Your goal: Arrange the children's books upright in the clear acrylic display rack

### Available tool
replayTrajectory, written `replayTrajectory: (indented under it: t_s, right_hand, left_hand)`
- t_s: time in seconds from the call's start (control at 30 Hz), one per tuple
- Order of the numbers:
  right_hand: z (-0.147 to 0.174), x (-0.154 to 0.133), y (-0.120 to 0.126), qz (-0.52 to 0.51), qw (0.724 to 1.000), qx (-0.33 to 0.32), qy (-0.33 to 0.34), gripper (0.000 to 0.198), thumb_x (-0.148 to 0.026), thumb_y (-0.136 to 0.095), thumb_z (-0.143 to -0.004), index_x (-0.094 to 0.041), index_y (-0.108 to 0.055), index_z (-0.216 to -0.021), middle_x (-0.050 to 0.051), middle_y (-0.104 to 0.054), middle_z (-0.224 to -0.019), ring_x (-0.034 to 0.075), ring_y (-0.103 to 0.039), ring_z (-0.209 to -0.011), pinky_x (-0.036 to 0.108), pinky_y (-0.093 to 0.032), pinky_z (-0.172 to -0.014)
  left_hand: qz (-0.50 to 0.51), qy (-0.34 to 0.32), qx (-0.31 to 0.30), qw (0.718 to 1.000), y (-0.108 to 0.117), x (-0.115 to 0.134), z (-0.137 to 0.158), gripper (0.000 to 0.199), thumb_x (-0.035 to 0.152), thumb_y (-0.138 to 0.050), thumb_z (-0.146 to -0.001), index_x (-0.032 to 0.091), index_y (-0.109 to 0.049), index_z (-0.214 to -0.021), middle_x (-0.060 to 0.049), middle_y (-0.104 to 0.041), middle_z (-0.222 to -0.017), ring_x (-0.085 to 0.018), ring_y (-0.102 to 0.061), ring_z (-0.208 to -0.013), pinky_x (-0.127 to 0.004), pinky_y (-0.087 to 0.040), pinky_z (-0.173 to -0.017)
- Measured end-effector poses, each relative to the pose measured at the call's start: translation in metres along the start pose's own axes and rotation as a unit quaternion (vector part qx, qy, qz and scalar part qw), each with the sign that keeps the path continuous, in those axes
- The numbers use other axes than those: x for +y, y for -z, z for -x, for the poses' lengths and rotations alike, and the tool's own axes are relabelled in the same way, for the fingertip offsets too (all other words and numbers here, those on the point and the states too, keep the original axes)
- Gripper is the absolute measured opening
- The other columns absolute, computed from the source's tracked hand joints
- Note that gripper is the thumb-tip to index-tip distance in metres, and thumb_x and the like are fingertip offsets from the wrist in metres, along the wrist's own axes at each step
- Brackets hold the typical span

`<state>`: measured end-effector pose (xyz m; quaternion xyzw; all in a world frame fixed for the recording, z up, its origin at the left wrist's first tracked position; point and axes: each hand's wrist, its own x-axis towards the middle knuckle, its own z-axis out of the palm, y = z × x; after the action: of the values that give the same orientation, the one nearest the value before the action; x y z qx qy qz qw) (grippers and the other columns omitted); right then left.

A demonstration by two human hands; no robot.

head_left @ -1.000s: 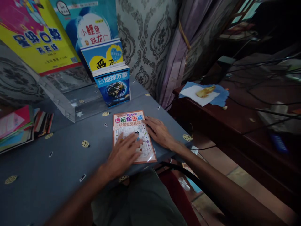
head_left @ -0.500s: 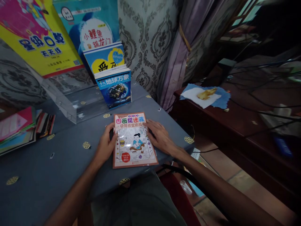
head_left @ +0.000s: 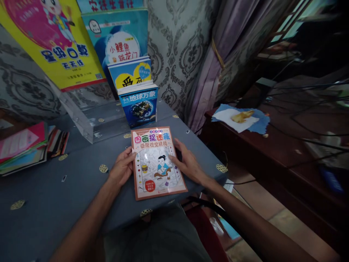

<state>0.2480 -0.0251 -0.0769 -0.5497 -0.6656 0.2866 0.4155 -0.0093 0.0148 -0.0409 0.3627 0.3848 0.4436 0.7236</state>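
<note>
A thin picture book (head_left: 160, 182) with a brown-orange border and a drawn seated figure on its cover is in front of me, near the front edge of the table. My left hand (head_left: 123, 167) grips its left edge, thumb on the cover and fingertips tucked behind. On the opposite side, my right hand (head_left: 189, 163) has its thumb over the cover and its fingers along the right edge, partly hidden. The book looks slightly raised and tilted. Just beyond its top stands a blue book (head_left: 140, 109) with a globe on the front.
A clear acrylic rack (head_left: 87, 131) holds upright books, among them a yellow workbook (head_left: 79, 74). Several booklets (head_left: 24, 145) lie stacked at left on the grey tablecloth (head_left: 81, 193). To the right, a dark wooden table (head_left: 286, 145) carries cables and a blue cloth (head_left: 261, 122).
The book's cover has tilted a little, its upper part nearer the globe book. My left fingers have curled behind its edge, and my right fingers have moved off the cover to the side. The view has shifted slightly.
</note>
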Motion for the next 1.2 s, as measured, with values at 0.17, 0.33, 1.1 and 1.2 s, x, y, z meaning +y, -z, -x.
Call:
replayTrajectory:
  t_s: [0.17, 0.33, 1.1, 1.2]
  right_hand:
    - [-0.016, -0.013, -0.014, -0.339, 0.932, -0.067, -0.109, 0.051, -0.054, -0.073, -0.082, -0.021, -0.066, -0.120, 0.008, -0.078, -0.105, 0.026, -0.075, -0.086, 0.043, -0.061, -0.081]
    - [-0.036, -0.034, -0.035, -0.440, 0.894, -0.009, -0.080, 0.045, -0.050, -0.078, -0.078, -0.024, -0.066, -0.114, 0.004, -0.077, -0.106, 0.023, -0.074, -0.088, 0.038, -0.062, -0.078]
    - [-0.064, -0.037, -0.058, -0.386, 0.921, -0.051, 0.010, 0.050, -0.051, -0.067, -0.088, -0.029, -0.059, -0.132, 0.004, -0.066, -0.133, 0.027, -0.063, -0.120, 0.043, -0.057, -0.095]
    - [-0.065, -0.037, -0.058, -0.396, 0.916, -0.059, 0.014, 0.049, -0.048, -0.067, -0.089, -0.030, -0.059, -0.134, 0.004, -0.065, -0.134, 0.027, -0.062, -0.121, 0.044, -0.056, -0.098]
  left_hand:
    - [0.028, -0.054, 0.017, 0.998, -0.005, 0.012, 0.005, 0.053, 0.033, -0.088, -0.065, 0.016, -0.066, -0.110, -0.010, -0.077, -0.108, -0.028, -0.072, -0.104, -0.038, -0.059, -0.092]
    - [0.029, -0.095, 0.047, 0.994, -0.010, 0.019, 0.008, 0.056, 0.035, -0.091, -0.060, 0.017, -0.067, -0.108, -0.008, -0.078, -0.105, -0.029, -0.074, -0.098, -0.042, -0.059, -0.092]
    - [-0.046, -0.129, 0.047, 0.989, 0.030, 0.005, -0.014, 0.066, 0.036, -0.092, -0.057, 0.015, -0.068, -0.115, -0.012, -0.075, -0.117, -0.034, -0.070, -0.111, -0.050, -0.055, -0.100]
    - [-0.056, -0.125, 0.040, 0.990, 0.030, 0.006, -0.014, 0.062, 0.038, -0.091, -0.058, 0.014, -0.071, -0.111, -0.013, -0.075, -0.116, -0.035, -0.070, -0.109, -0.051, -0.055, -0.099]
